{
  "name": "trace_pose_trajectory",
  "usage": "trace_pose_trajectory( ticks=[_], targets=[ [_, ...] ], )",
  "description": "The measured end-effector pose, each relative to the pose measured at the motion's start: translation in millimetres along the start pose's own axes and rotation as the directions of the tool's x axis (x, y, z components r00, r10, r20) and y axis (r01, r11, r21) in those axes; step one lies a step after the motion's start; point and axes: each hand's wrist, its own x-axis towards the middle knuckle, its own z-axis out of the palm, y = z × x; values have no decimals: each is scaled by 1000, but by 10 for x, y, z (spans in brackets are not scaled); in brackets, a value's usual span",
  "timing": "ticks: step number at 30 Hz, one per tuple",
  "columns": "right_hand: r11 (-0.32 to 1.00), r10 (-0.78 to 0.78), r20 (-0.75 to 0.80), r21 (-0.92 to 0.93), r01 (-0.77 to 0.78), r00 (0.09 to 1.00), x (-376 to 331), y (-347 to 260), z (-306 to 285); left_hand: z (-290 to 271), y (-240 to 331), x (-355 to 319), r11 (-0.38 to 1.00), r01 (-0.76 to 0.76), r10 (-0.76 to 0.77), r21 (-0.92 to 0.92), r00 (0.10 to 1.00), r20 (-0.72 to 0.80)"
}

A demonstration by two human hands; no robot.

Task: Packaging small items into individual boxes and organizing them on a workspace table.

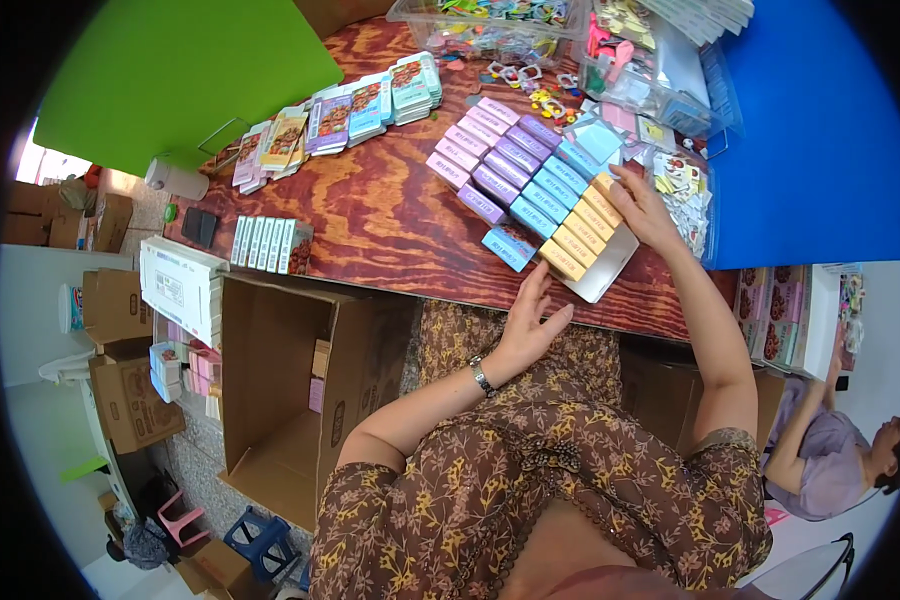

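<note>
Small boxes stand packed in rows by colour on the table: pink boxes (468, 146), purple boxes (505, 168), blue boxes (544, 200) and yellow boxes (582, 232). One blue box (510, 248) sits askew at the near end, with its patterned face showing. A white tray (615, 265) shows beside and under the yellow row. My right hand (646, 210) rests its outstretched fingers against the far right end of the yellow row. My left hand (532, 325) is open, fingertips at the near end of the yellow row, thumb apart.
Flat cartons (350, 112) lie fanned at the far left, and a row of upright boxes (268, 243) stands near a phone (200, 228). Clear bins (500, 35) of small trinkets are at the back. An open cardboard box (270, 380) stands below the table; another person (830, 450) sits at right.
</note>
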Motion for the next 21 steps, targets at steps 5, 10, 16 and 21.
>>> trace_pose_trajectory(
  ticks=[5, 10, 16, 21],
  targets=[
    [900, -374, -237, -326, 290, 896, 36, -239, 29, -250, 38, -215, 983, -62, 64, 171, 998, -9],
    [847, -526, -322, -110, 521, 787, -594, -948, 210, -858, 561, -475, 884, -123, 251, 452, 938, -237],
    [850, -363, 200, 471, 236, 910, -841, -1703, 1410, -3226, 1547, -276, 282, 169, 841, 944, 431, -328],
    [806, -371, 492, 591, 10, 787, -139, -1920, 2695, -4659, 1787, -254, 263, 612, 467, 746, 596, -653]
  ],
)
